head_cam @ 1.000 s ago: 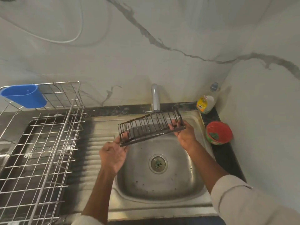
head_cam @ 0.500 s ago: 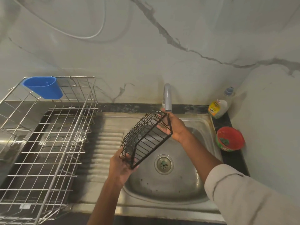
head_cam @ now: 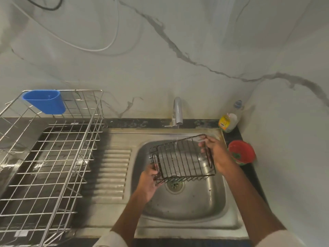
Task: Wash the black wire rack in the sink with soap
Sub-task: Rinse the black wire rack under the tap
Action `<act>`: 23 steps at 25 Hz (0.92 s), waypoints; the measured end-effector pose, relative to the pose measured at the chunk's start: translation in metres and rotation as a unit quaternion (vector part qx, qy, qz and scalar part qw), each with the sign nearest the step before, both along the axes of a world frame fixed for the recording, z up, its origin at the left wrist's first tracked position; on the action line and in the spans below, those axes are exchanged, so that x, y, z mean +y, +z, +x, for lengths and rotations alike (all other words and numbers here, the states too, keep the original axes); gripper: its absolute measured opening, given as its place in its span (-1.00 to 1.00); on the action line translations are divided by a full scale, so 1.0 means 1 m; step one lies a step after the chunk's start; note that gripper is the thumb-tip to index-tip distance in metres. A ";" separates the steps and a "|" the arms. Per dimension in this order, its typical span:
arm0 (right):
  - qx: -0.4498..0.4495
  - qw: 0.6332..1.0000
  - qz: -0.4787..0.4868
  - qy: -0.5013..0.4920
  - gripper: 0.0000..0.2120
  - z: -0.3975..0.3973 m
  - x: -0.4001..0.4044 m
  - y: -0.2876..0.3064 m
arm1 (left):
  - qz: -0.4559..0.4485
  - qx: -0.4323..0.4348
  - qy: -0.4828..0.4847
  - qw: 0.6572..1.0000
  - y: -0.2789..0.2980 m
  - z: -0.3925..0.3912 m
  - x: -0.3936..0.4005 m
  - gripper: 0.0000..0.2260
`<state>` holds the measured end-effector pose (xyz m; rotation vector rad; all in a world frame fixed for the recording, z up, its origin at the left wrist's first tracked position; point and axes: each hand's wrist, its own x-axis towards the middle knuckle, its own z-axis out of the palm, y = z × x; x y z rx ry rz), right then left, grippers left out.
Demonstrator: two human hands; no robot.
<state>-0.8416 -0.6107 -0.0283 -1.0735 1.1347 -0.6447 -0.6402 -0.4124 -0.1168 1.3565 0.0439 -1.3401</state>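
Now, line by line:
Left hand (head_cam: pixel 148 182): fingers curled round the rack's (head_cam: pixel 181 158) lower left corner, gripping the wire.
Right hand (head_cam: pixel 214 154): fingers and thumb pinch the rack's right end wall; the fingertips show through the wires.
Rack position: held in the air over the sink (head_cam: pixel 192 209) basin, above the drain (head_cam: pixel 175 184), tilted, with its far edge raised toward the tap (head_cam: pixel 178 111).
Water: a thin stream falls from the tap onto the rack's far edge.
Rack look: black wire, a shallow rectangular basket of parallel bars with low sides; the near side shows a row of short wire loops. Whether there is soap on it, cannot tell.
Counts: one black rack, one sink, one tap, two hands.
Soap: one bottle (head_cam: pixel 228 121) with a yellow label, on the counter at the sink's far right corner.
Bowl: one red bowl (head_cam: pixel 241 154), near the right hand, apart from it.
Drainer: one large steel wire drainer (head_cam: pixel 53 161) left of the sink.
Cup: one blue cup (head_cam: pixel 44 101) hung on the drainer's far rim.
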 end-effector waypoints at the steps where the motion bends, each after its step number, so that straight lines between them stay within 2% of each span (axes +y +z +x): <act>1: 0.005 1.000 -0.019 -0.016 -0.75 -0.007 0.003 0.004 | -0.002 0.002 -0.016 1.000 0.003 -0.002 -0.011 -0.67; 3: 0.008 0.996 -0.036 -0.076 -0.75 -0.016 0.011 0.018 | -0.013 0.023 -0.043 0.999 0.020 -0.006 -0.034 -0.70; 5: 0.020 0.991 -0.041 -0.128 -0.81 -0.024 0.024 0.029 | -0.037 0.046 -0.066 0.996 0.035 -0.006 -0.055 -0.62; 8: 0.089 0.983 -0.103 -0.121 -0.67 -0.034 0.039 0.049 | -0.067 0.036 -0.093 0.993 0.036 -0.002 -0.088 -0.47; 11: 0.038 0.975 -0.153 -0.154 -0.71 -0.037 0.058 0.059 | -0.072 0.009 -0.145 0.987 0.032 -0.002 -0.113 -0.53; 14: 0.017 0.974 -0.166 -0.151 -0.74 -0.038 0.067 0.053 | -0.024 -0.055 -0.086 0.994 0.037 0.001 -0.125 -0.68; 16: 0.033 0.974 -0.169 -0.148 -0.68 -0.033 0.072 0.043 | -0.023 -0.053 -0.016 0.998 0.039 0.013 -0.131 -0.68; 20: 0.077 0.970 -0.198 -0.122 -0.57 -0.016 0.083 0.030 | -0.077 0.034 0.005 0.996 0.056 0.037 -0.153 -0.27; 23: 0.098 0.971 -0.193 -0.101 -0.55 -0.015 0.086 0.022 | -0.117 0.072 0.042 0.990 0.065 0.041 -0.165 -0.18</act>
